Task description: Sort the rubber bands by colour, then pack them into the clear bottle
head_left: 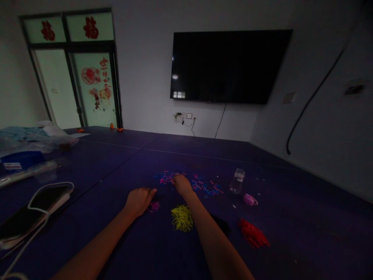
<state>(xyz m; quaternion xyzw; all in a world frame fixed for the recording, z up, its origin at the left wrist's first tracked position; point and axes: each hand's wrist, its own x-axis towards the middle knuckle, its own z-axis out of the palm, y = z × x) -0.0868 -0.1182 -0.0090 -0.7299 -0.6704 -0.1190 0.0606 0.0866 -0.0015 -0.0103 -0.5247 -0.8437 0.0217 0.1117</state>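
My right hand (pixel 182 184) reaches out over the dark blue table (pixel 291 233), its fingers curled down into the scattered pink and blue rubber bands (pixel 201 185); whether they have pinched one I cannot tell, since the hand hides its own fingertips. My left hand (pixel 139 200) lies nearer to me and to the left of that scatter, fingers loosely together and pointing right, their tips just beside a small pink bunch of bands (pixel 154 206); I cannot see that it grips anything.

Taking the scatter as my landmark: on the near side of it, between my forearms, sits a yellow pile of bands (pixel 182 217). Further right on that near side lies a red pile (pixel 253 233). Just right of the scatter a clear plastic bottle (pixel 237 181) lies on its side, with a small pink lid-like thing (pixel 250 200) a little nearer to me. Well to the left of the scatter, at the table's edge, a dark phone (pixel 35 210) rests with a white cable (pixel 43 186) looped over it. Beyond the scatter, on the wall, hangs a black television (pixel 227 66).
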